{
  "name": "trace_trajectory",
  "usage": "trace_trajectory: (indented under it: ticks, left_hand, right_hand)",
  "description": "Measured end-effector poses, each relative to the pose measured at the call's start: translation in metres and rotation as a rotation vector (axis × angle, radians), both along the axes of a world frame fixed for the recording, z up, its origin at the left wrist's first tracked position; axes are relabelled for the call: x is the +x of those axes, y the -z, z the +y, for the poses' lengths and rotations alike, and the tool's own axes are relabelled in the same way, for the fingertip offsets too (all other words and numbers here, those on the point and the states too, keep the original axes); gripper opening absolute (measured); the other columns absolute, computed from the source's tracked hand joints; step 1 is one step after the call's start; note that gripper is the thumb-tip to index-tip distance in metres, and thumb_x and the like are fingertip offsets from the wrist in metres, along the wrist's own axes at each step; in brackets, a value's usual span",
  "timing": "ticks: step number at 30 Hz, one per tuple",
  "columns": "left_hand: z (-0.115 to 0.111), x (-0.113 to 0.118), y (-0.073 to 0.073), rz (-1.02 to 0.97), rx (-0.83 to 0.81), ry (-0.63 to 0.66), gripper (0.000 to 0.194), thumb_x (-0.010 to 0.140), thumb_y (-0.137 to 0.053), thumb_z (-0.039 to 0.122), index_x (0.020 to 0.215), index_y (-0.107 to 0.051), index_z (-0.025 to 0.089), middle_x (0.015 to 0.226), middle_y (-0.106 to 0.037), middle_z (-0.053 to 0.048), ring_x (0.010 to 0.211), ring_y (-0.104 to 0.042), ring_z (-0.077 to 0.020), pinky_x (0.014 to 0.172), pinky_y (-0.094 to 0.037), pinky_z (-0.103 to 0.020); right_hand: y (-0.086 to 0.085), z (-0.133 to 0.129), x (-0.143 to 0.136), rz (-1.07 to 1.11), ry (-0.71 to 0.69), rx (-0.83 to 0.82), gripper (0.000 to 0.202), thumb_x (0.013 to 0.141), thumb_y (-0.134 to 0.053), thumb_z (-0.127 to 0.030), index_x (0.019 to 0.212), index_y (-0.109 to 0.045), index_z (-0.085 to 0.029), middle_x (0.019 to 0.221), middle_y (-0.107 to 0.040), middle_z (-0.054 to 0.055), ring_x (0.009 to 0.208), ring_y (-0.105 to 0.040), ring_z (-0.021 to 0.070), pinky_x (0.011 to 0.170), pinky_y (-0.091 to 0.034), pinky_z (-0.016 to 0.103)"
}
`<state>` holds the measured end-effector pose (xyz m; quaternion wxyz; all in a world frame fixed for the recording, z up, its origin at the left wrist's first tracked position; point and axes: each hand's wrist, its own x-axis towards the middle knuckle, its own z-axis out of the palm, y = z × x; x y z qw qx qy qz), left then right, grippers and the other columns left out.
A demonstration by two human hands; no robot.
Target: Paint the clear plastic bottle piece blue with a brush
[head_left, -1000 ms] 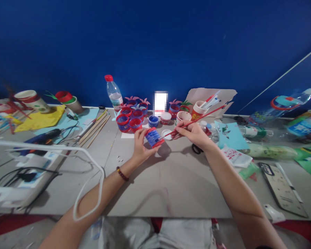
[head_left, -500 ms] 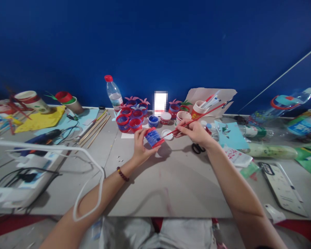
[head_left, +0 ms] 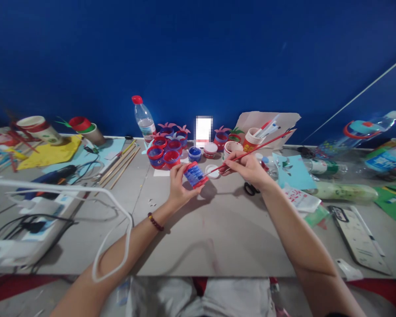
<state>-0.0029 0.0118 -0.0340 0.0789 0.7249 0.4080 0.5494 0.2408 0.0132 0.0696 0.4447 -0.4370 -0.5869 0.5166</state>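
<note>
My left hand (head_left: 181,187) is closed round a small roll (head_left: 193,174), painted blue in the middle with red ends, tilted above the table. In my right hand (head_left: 244,168) is a long red paintbrush (head_left: 265,143), its dark tip touching the blue side of the roll. Behind the roll stand an uncapped jar of blue paint (head_left: 194,153) and a white-topped jar (head_left: 210,150). A white lid (head_left: 213,171) lies flat beside the brush. Left of these jars, several red and blue painted cups (head_left: 156,157) are grouped together, some with paper leaves.
A red-capped bottle (head_left: 144,118) stands behind the cups. Black-handled scissors (head_left: 251,189) lie near my right wrist. A white cable (head_left: 129,246) loops over my left forearm from the power strip (head_left: 49,229). At right lie a phone (head_left: 356,237) and plastic bottles (head_left: 345,193).
The brush tip has shifted slightly left onto the blue surface of the roll. Both hands keep their hold, and the view has moved very little.
</note>
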Motion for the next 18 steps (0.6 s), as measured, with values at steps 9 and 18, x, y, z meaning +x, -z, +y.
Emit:
trace_trajectory:
  ticks: [9,18]
  left_hand:
    - [0.000,-0.001,0.001,0.012,0.026,0.008,0.075,0.070,-0.083,0.045,0.133,-0.048,0.024,0.118,-0.051,-0.009,0.111,-0.057,-0.0273,0.098,-0.051,-0.047]
    - [0.001,-0.001,0.003,0.021,-0.020,-0.025,0.075,0.068,-0.083,0.043,0.132,-0.049,0.023,0.119,-0.050,-0.009,0.113,-0.056,-0.0285,0.100,-0.050,-0.049]
  right_hand:
    - [-0.006,-0.010,-0.007,-0.222,-0.014,0.129,0.030,0.084,-0.070,-0.051,0.081,-0.063,-0.022,0.079,-0.075,0.005,0.079,-0.076,0.0251,0.079,-0.064,0.040]
    - [-0.008,-0.008,0.002,-0.306,0.056,0.229,0.032,0.085,-0.069,-0.051,0.080,-0.063,-0.020,0.078,-0.075,0.005,0.077,-0.077,0.0234,0.075,-0.063,0.036]
